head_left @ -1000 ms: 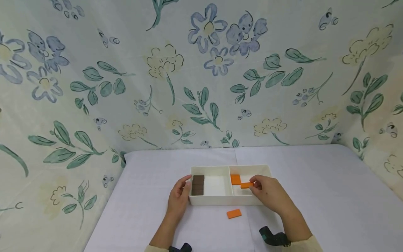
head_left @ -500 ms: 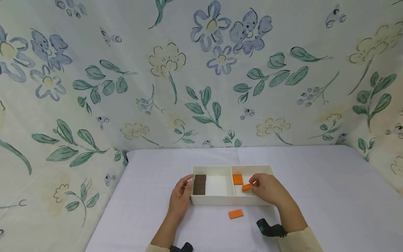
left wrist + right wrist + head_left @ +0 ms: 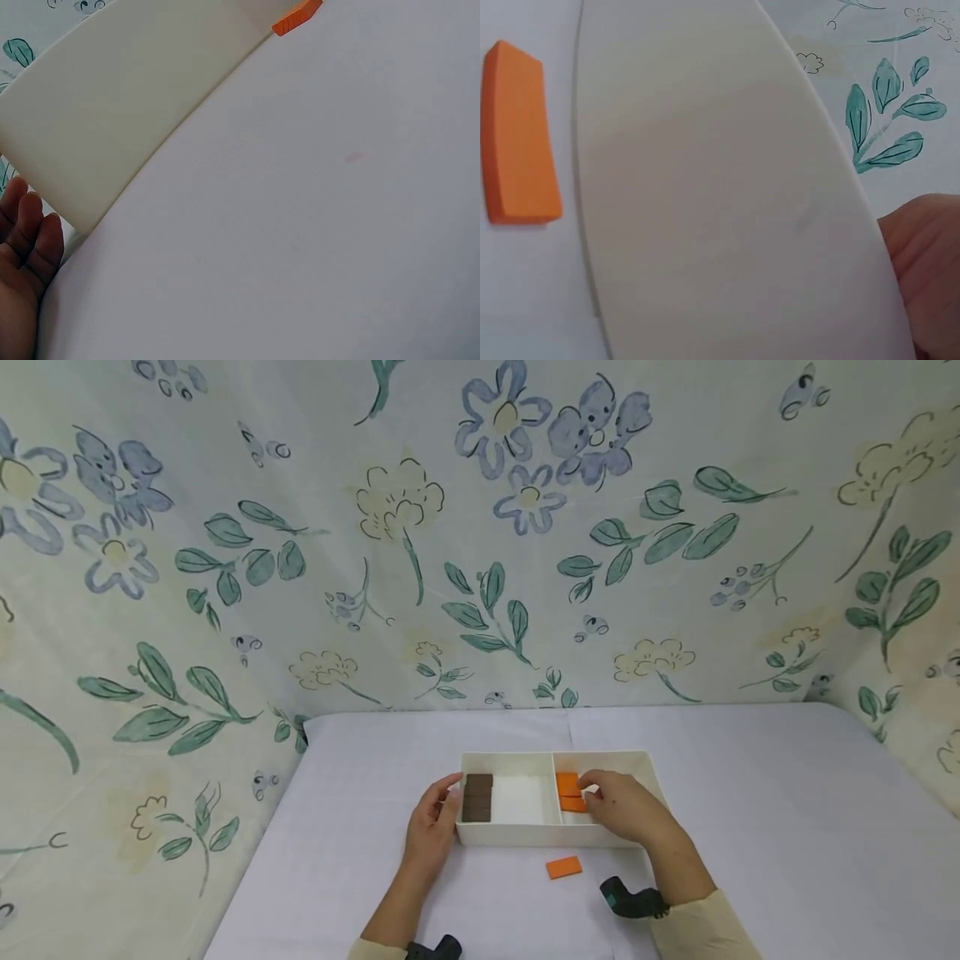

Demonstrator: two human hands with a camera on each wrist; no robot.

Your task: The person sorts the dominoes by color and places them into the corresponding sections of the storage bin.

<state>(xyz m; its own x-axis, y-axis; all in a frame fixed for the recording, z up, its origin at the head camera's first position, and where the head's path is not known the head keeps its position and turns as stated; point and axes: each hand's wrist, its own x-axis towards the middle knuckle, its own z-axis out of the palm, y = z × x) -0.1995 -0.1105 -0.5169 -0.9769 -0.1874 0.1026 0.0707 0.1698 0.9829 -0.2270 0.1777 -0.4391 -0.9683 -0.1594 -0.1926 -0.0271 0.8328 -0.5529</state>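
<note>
A white two-compartment box [image 3: 517,836] stands on the table. Against its left end rests my left hand [image 3: 431,831], whose fingertips show beside the box wall [image 3: 112,120] in the left wrist view. Over the right compartment, my right hand [image 3: 626,806] has its fingertips at the right ends of orange blocks [image 3: 567,782]. A lower orange block [image 3: 573,805] lies there, just in front of the others and slightly askew. Dark brown blocks [image 3: 477,797] line the left compartment's left side. In the right wrist view, the box wall hides most of my right hand [image 3: 934,270].
One loose orange block [image 3: 564,867] lies on the white tablecloth [image 3: 337,827] in front of the box. A divider [image 3: 557,789] separates the compartments. Behind the table hangs a flower-patterned cloth [image 3: 420,635]. Both wrists carry black camera mounts [image 3: 633,899].
My right hand has moved left, bringing the orange block it pinched up beside the other orange ones, against the divider side. My left hand stays on the box's left end.
</note>
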